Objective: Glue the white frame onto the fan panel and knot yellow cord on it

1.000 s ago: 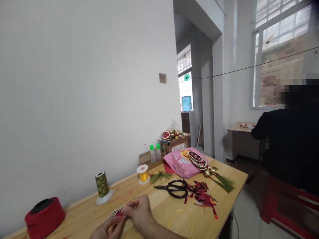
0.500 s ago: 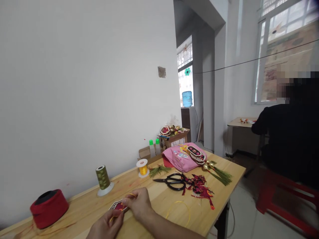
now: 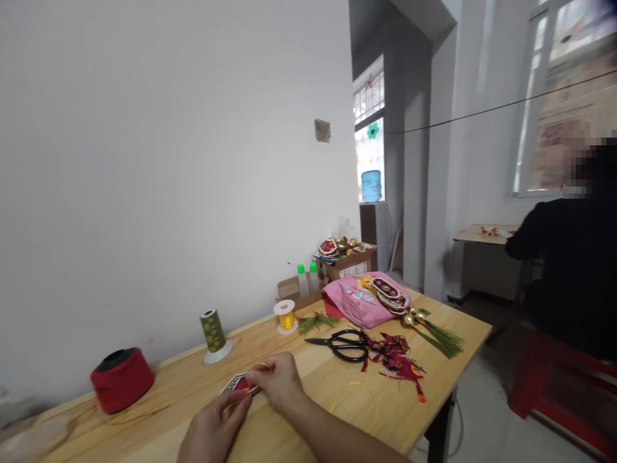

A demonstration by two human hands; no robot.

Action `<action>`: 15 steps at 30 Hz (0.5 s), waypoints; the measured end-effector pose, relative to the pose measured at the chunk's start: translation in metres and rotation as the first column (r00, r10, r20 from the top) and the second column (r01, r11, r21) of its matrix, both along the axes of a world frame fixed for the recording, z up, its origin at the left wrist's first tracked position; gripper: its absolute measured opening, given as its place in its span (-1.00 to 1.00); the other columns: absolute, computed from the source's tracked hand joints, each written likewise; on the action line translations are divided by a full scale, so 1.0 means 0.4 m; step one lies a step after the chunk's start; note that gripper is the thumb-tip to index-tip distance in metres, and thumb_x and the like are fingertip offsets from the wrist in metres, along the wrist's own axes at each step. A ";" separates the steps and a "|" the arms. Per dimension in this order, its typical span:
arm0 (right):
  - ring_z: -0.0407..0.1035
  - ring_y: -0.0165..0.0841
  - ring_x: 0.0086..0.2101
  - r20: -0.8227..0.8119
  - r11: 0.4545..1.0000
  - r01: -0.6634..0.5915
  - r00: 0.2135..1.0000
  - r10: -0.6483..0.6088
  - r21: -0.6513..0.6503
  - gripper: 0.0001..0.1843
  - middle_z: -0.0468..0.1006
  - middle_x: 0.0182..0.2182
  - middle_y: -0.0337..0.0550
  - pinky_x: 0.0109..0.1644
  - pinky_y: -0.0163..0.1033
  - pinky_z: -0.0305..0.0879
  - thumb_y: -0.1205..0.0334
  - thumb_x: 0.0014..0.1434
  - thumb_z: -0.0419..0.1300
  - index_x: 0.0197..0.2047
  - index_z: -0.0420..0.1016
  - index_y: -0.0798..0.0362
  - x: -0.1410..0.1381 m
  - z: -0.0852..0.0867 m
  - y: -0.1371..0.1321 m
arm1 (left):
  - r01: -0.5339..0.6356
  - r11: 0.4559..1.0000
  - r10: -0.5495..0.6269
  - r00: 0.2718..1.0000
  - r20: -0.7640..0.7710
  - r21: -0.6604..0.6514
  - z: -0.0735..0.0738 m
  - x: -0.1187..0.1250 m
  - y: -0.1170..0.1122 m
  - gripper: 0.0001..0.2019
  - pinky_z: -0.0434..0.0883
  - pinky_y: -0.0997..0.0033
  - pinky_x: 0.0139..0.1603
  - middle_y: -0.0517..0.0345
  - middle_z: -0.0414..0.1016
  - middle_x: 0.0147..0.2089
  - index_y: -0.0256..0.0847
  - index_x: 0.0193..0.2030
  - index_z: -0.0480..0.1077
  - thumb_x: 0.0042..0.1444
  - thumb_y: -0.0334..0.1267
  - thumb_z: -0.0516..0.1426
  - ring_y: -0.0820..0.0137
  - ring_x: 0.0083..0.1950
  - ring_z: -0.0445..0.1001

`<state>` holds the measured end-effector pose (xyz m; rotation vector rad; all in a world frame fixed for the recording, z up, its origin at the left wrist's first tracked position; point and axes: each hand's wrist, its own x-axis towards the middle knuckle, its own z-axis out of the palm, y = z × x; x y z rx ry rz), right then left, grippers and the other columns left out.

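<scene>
My left hand [image 3: 214,432] and my right hand [image 3: 279,382] meet low in the head view over the wooden table [image 3: 424,379]. Both are closed in a pinch on a thin yellow cord [image 3: 263,366] that loops between the fingers. Under them lies a small red and black ornament piece [image 3: 237,384], partly hidden by the right hand. A loose loop of the same yellow cord [image 3: 357,399] lies on the table to the right of my right forearm.
Black scissors [image 3: 340,344] lie beside red paper cuttings [image 3: 400,361]. A green thread cone [image 3: 213,333], a yellow spool [image 3: 286,316] and a red spool [image 3: 120,378] stand along the wall. Pink cloth [image 3: 359,301] and a box of ornaments [image 3: 346,257] lie farther back. A person in black [image 3: 569,270] sits at right.
The view has swung left and slightly down, so the table things have shifted right. Both hands stay pinched on the yellow cord over the ornament piece, with the left hand more in view.
</scene>
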<state>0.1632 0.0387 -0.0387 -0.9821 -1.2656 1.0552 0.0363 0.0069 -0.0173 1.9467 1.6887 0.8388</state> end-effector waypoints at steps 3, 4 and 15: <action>0.16 -0.52 -0.66 0.001 1.000 0.025 1.000 -0.025 0.010 -0.85 0.38 -0.73 -0.31 -0.59 -0.43 0.05 0.23 -0.21 0.19 -0.65 0.47 0.14 0.004 0.012 -0.008 | 0.035 0.998 -0.036 0.999 0.031 0.045 0.006 0.010 -0.015 -0.71 0.28 0.56 -0.34 0.17 0.53 -0.37 -0.17 -0.38 0.44 -0.10 -0.06 0.01 0.35 -0.34 0.45; 0.17 -0.52 -0.65 0.000 1.000 0.007 1.000 -0.007 0.013 -0.86 0.39 -0.72 -0.30 -0.58 -0.42 0.06 0.24 -0.21 0.19 -0.64 0.48 0.15 0.005 0.017 -0.012 | -0.005 0.999 0.003 1.000 0.031 0.042 0.009 0.013 -0.019 -0.71 0.28 0.54 -0.37 0.15 0.53 -0.40 -0.19 -0.40 0.44 -0.10 -0.07 0.01 0.34 -0.36 0.45; 0.26 -0.43 -0.59 0.039 0.990 -0.140 0.990 0.139 0.020 -0.90 0.46 -0.65 -0.24 -0.48 -0.34 0.14 0.26 -0.24 0.23 -0.61 0.48 0.12 0.000 0.012 -0.029 | -0.105 0.992 0.100 0.993 0.070 0.073 0.006 0.012 -0.034 -0.77 0.20 0.49 -0.46 0.16 0.45 -0.54 -0.20 -0.47 0.43 -0.09 -0.16 0.00 0.39 -0.48 0.37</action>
